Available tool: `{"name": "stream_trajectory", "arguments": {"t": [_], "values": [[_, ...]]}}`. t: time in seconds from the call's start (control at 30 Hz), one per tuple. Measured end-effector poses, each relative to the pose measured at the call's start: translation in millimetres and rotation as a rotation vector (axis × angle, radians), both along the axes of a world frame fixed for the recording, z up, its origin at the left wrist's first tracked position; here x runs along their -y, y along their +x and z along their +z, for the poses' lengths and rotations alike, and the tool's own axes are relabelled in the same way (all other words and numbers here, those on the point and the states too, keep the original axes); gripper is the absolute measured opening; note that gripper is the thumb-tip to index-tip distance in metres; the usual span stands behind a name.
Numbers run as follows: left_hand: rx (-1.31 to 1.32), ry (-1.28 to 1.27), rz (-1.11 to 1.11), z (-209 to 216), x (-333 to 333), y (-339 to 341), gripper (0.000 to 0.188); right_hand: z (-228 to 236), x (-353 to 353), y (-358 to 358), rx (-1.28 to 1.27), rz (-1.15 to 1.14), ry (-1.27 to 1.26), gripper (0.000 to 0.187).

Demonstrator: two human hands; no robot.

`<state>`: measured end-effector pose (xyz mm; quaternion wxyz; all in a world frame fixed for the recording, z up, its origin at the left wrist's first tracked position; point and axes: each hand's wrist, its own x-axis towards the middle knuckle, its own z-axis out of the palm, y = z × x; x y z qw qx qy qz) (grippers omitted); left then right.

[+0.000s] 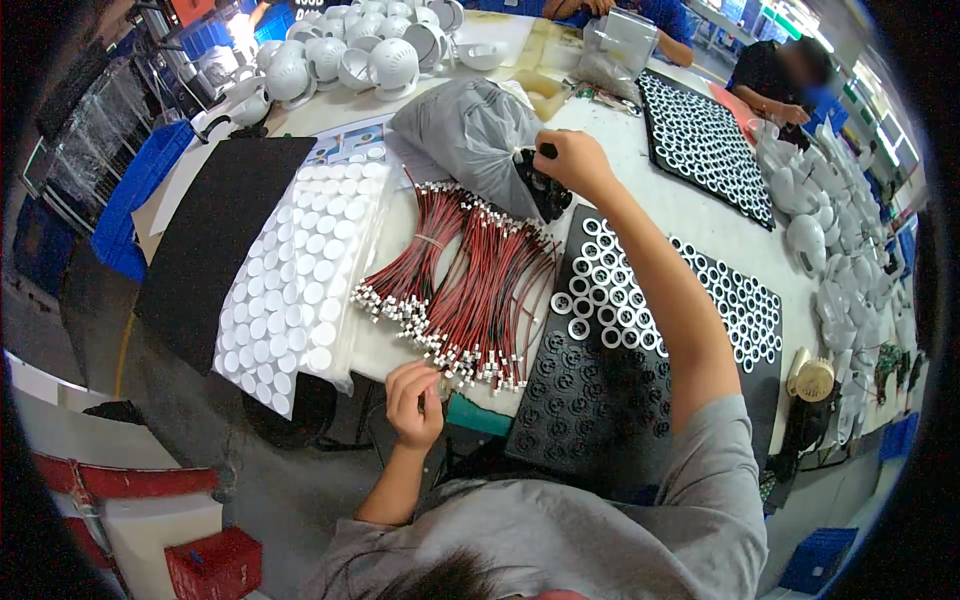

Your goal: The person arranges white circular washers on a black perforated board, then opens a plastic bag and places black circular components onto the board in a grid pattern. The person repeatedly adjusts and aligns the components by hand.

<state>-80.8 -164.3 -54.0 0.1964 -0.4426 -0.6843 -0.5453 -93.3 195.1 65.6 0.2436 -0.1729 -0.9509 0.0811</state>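
Observation:
My right hand (pixel 578 163) reaches across to the mouth of a grey plastic bag (pixel 465 130). Small black parts (pixel 545 188) show at the bag's opening, just below the fingers. Thumb and fingers are closed there around something dark that I cannot make out. My left hand (pixel 415 405) is at the table's near edge, its fingers curled in; what they hold, if anything, is hidden. Close beside it lie bundles of red and black wires (pixel 475 275) with white connectors. Under my right forearm is a black foam mat (pixel 545 425) carrying white rings (pixel 610 270) and round black parts (pixel 585 375).
White discs (pixel 300 250) cover a sheet left of the wires, by a black board (pixel 215 235). White domed housings (pixel 390 65) crowd the far left. Another mat of rings (pixel 700 140) and bagged white parts (pixel 835 230) lie right. A co-worker (pixel 785 75) sits far right.

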Motion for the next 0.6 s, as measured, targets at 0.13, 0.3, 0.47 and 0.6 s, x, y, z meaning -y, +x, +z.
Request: {"name": "stream_trajectory", "arguments": {"t": [0.13, 0.3, 0.47, 0.6], "values": [[-0.007, 0.004, -0.005, 0.8, 0.4, 0.2, 0.009, 7.2, 0.2, 7.3, -0.057, 0.019, -0.058, 0.022], [-0.008, 0.004, -0.006, 0.2, 0.2, -0.4, 0.009, 19.9, 4.1, 26.3, -0.170, 0.071, -0.130, 0.019], [-0.019, 0.001, -0.023, -3.4, 0.2, -4.1, 0.009, 40.5, 27.9, 91.7, -0.265, 0.096, -0.399, 0.012], [-0.015, 0.036, -0.039, -2.6, -4.0, -0.7, 0.008, 43.1, 60.9, 206.1, -0.325, -0.100, -0.655, 0.014]]}}
